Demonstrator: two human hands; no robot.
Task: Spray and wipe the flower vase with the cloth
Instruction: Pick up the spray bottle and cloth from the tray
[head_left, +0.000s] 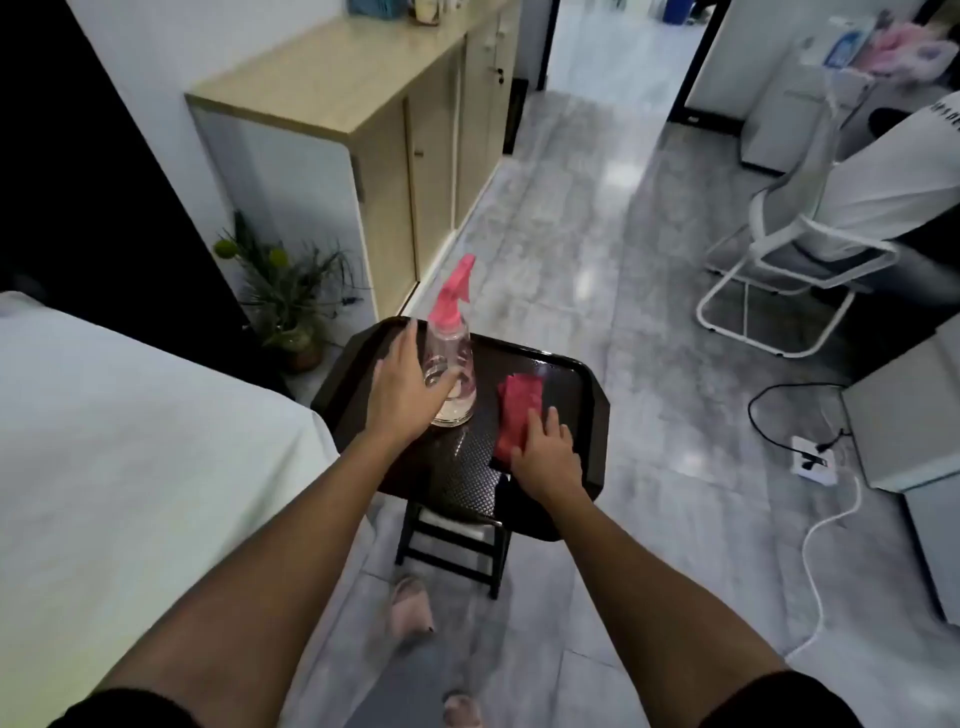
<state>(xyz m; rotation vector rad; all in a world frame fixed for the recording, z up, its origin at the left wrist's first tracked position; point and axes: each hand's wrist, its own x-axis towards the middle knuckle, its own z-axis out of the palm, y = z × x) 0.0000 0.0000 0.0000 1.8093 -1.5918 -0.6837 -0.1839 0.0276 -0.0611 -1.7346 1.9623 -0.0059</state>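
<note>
A clear spray bottle (453, 364) with a pink trigger head stands upright on a black tray (571, 374). My left hand (402, 387) is against the bottle's left side, fingers spread and thumb across its lower front, not closed around it. A red cloth (517, 410) lies folded on the right part of the tray. My right hand (545, 452) rests flat on the cloth's near end with fingers apart. A vase (298, 345) holding green plants stands on the floor to the left, behind the tray.
The tray sits on a small dark stool (452, 545). A white bed (130, 441) fills the left. A wooden cabinet (395, 156) lines the far left wall. A white chair (795, 270) with a seated person, plus a power strip (813, 460) and cables, stand to the right.
</note>
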